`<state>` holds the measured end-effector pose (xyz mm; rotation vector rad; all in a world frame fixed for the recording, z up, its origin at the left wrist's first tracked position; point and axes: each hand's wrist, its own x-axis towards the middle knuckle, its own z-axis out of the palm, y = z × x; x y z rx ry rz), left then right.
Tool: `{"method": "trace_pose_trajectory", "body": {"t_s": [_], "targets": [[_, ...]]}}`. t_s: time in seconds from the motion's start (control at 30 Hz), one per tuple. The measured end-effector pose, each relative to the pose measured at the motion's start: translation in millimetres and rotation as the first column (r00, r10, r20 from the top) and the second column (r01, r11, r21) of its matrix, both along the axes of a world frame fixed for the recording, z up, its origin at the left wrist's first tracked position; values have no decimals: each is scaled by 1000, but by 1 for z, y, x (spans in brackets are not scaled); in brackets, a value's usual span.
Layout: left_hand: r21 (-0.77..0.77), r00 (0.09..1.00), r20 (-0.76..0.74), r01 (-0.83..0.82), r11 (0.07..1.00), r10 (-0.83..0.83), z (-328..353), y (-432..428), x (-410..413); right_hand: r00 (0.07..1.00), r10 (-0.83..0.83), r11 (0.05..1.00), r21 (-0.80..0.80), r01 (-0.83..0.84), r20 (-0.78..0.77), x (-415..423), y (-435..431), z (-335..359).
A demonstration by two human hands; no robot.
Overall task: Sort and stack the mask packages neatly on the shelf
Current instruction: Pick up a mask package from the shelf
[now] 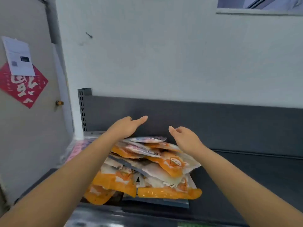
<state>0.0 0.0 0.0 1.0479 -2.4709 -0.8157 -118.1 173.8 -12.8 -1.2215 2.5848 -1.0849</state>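
Note:
A loose, untidy pile of orange-and-white mask packages (pixel 152 167) lies on the dark grey shelf (pixel 254 174), several of them overlapping at odd angles. My left hand (pixel 126 126) hovers over the far left side of the pile, thumb stretched out, holding nothing. My right hand (pixel 185 138) is raised over the far right side of the pile, fingers loosely bent and empty. Both hands are near the shelf's dark back panel (pixel 213 118). Pink packages (pixel 78 149) lie to the left, partly hidden by my left forearm.
A perforated upright post (pixel 82 108) stands at the shelf's back left corner. Left of it is a door with a red paper decoration (pixel 23 86) and a white sheet (pixel 18 57). The right part of the shelf carries nothing visible.

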Motion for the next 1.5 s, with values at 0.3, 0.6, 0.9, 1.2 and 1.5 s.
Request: {"method": "trace_pose_trajectory", "body": {"t_s": [0.3, 0.6, 0.9, 1.2, 1.5], "targets": [[285, 991, 115, -95, 954, 64, -6, -12, -14, 937, 18, 991, -129, 28, 348, -29, -51, -19], [305, 994, 103, 2, 952, -35, 1, -14, -8, 740, 115, 944, -305, 126, 663, -4, -60, -14], [298, 993, 25, 104, 949, -117, 5, -15, -1, 718, 116, 896, -384, 223, 686, 19, -48, -2], [250, 969, -47, 247, 936, -243, 14, 6, 11, 802, 119, 824, -509, 250, 586, 41, -18, 12], [69, 909, -201, 386, 920, -366, 32, 64, -5, 878, 102, 836, -519, 179, 468, 32, 41, 27]]}}
